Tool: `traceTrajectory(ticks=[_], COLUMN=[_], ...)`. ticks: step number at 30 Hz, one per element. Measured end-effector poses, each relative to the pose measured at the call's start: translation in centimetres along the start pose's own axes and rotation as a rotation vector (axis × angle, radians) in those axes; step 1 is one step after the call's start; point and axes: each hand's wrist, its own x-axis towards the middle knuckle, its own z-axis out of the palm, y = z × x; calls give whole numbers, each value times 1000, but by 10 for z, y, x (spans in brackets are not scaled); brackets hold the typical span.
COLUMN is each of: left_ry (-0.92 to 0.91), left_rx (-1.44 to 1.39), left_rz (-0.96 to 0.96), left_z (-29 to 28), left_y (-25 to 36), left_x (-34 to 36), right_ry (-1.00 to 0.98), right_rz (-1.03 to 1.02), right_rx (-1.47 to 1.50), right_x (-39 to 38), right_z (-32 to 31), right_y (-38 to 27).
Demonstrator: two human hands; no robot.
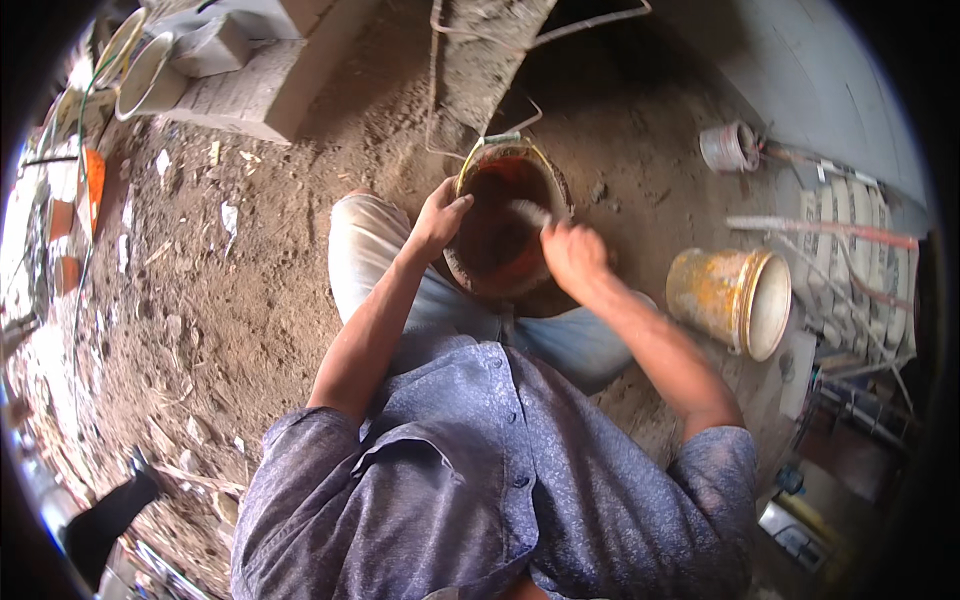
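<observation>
A dirty bucket (467,268) with reddish, dark-stained inner walls and a yellowish handle is tilted between my bent legs. My left hand (440,212) grips its upper left rim, thumb over the edge. My right hand (570,255) is closed on a pale tool (528,214) that reaches into the bucket; its kind is hard to tell from here. The bucket's bottom is dark and its contents cannot be made out.
A yellow-stained bucket (712,292) lies on its side at my right. Beyond it are stacked sacks (850,265), pipes and a small bucket (728,147). Concrete blocks (240,90) and containers stand upper left. A dirty board (480,70) with wires is ahead. Debris litters the dirt floor (220,310).
</observation>
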Motion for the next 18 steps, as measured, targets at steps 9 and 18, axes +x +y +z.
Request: traceTrajectory(ticks=[9, 18], left_ry=[-161, -194], left_rx=[135, 116], left_rz=[5, -21], left_z=[34, 21], left_y=[13, 24], left_x=[-13, 0], right_ry=[-414, -77], right_rz=[-72, 413], right_rx=[604, 1593], right_x=[20, -25], right_z=[87, 89], right_y=[-10, -69])
